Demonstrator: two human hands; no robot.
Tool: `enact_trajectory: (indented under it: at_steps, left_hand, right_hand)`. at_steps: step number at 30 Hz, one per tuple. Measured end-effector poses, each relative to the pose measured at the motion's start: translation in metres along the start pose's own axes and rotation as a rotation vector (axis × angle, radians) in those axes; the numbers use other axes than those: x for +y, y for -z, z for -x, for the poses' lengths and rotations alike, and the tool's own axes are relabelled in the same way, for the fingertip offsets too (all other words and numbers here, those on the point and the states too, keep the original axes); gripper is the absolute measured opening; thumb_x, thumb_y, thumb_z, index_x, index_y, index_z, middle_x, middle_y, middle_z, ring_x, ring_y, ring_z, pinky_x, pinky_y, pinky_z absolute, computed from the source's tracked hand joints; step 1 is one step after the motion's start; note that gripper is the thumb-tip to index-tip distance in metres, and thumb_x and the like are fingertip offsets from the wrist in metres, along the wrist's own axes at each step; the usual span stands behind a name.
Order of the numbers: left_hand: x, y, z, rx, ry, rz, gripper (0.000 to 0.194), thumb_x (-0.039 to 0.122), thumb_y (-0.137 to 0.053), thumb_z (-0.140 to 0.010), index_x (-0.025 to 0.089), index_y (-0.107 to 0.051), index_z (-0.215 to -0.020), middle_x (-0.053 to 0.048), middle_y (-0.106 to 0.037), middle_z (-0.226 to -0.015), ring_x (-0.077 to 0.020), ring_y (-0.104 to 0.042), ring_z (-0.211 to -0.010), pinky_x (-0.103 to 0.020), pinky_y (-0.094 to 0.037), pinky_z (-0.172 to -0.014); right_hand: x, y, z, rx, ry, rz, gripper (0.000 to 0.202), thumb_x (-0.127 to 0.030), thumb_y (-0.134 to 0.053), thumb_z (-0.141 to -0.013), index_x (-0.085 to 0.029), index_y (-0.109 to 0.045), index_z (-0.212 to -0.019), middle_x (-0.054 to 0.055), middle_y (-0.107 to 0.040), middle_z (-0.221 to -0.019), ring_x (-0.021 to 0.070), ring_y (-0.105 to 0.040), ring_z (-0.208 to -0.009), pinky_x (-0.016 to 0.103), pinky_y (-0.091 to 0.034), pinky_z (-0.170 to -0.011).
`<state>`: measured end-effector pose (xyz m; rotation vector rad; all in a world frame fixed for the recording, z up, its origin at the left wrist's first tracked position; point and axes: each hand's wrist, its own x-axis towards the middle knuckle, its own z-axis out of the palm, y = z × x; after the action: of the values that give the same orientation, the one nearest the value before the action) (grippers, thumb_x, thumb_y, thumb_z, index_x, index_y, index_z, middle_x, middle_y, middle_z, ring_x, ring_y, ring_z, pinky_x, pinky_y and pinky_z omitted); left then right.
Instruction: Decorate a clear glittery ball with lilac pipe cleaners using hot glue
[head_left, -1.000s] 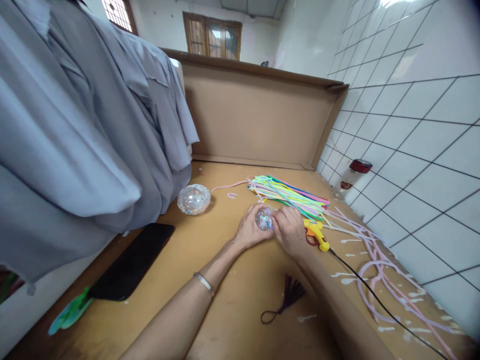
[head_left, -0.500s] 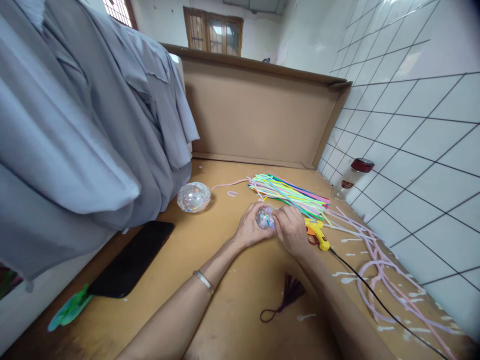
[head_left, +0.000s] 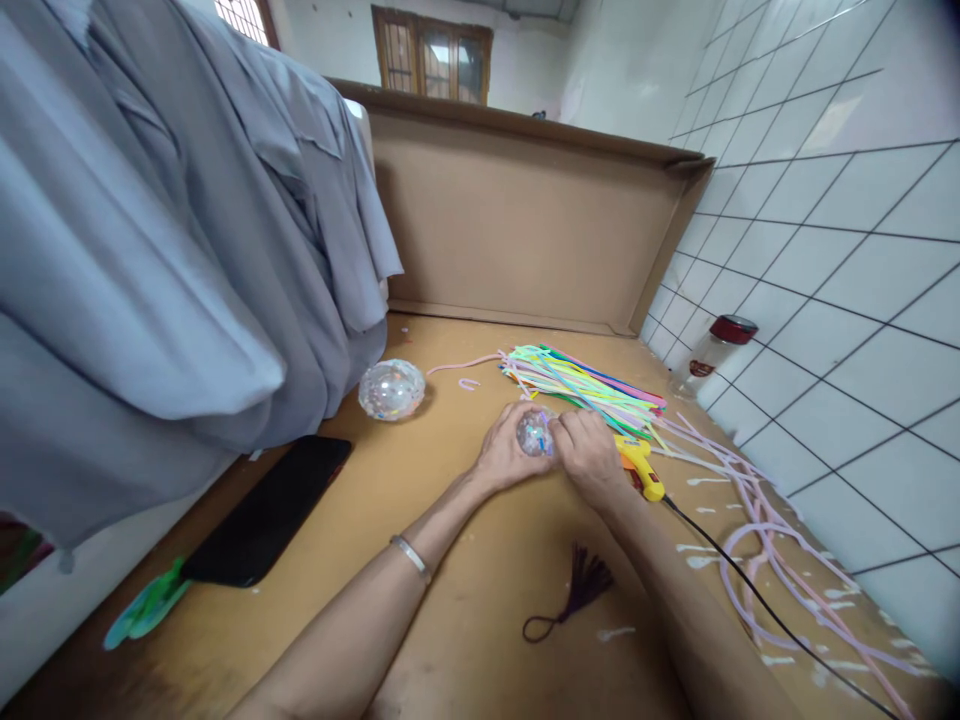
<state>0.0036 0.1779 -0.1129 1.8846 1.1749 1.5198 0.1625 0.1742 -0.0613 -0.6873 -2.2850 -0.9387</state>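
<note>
My left hand (head_left: pixel 508 447) curls around a small clear ball (head_left: pixel 533 433) with iridescent and coloured bits on it. At the ball's right side my right hand (head_left: pixel 589 450) is closed, its fingertips pressed together against the edge; what they pinch is hidden. A larger clear ball (head_left: pixel 391 390) with similar bits sits on the table to the left. Just right of my right hand lies a yellow glue gun (head_left: pixel 639 466), partly covered by the hand. Nearer to me, between my forearms, rests a dark purple tassel (head_left: pixel 581 592) with a loop.
Beyond my hands lies a bundle of coloured pipe cleaners (head_left: pixel 585 388). Loose lilac ones (head_left: pixel 739 545) and a black cord (head_left: pixel 739 570) run along the right. A phone (head_left: pixel 266 512) lies left, near grey cloth (head_left: pixel 187 230). A red-lidded jar (head_left: pixel 712 355) stands by the tiled wall.
Both hands keep their places around the small ball, with only slight finger movement at its right edge. The whole view has shifted a little; the objects on the table stay put.
</note>
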Motion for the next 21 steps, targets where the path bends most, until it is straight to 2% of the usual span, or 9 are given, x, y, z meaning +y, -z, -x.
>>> enact_trajectory:
  at_steps: [4, 9, 21]
  left_hand:
    - [0.0029, 0.0000, -0.0003, -0.001, 0.019, -0.012, 0.062, 0.023, -0.080, -0.055, 0.020, -0.057, -0.112, -0.008, -0.064, -0.113, -0.0256, -0.062, -0.107, -0.039, -0.050, -0.097]
    - [0.0060, 0.0014, 0.0002, -0.001, 0.039, -0.010, 0.061, 0.022, -0.080, -0.055, 0.022, -0.057, -0.111, -0.007, -0.064, -0.112, -0.0259, -0.062, -0.107, -0.040, -0.050, -0.097]
    - [0.0058, 0.0005, 0.0002, 0.007, 0.032, -0.010, 0.060, 0.020, -0.079, -0.054, 0.021, -0.057, -0.111, -0.008, -0.064, -0.113, -0.0261, -0.061, -0.109, -0.040, -0.049, -0.098]
  right_hand:
    - [0.0011, 0.0014, -0.0005, -0.019, 0.060, 0.001, 0.026, -0.010, -0.039, -0.097, -0.010, -0.065, -0.093, 0.010, -0.057, -0.077, 0.0219, -0.042, -0.074, 0.034, -0.032, -0.066]
    - [0.0007, -0.0003, 0.0018, -0.067, 0.045, -0.016, 0.029, -0.011, -0.036, -0.098, -0.012, -0.064, -0.093, 0.011, -0.057, -0.079, 0.0217, -0.042, -0.073, 0.035, -0.032, -0.066]
    - [-0.0021, 0.0017, -0.0003, -0.043, 0.024, -0.053, 0.026, -0.008, -0.038, -0.096, -0.011, -0.064, -0.092, 0.011, -0.058, -0.079, 0.0223, -0.042, -0.075, 0.035, -0.032, -0.066]
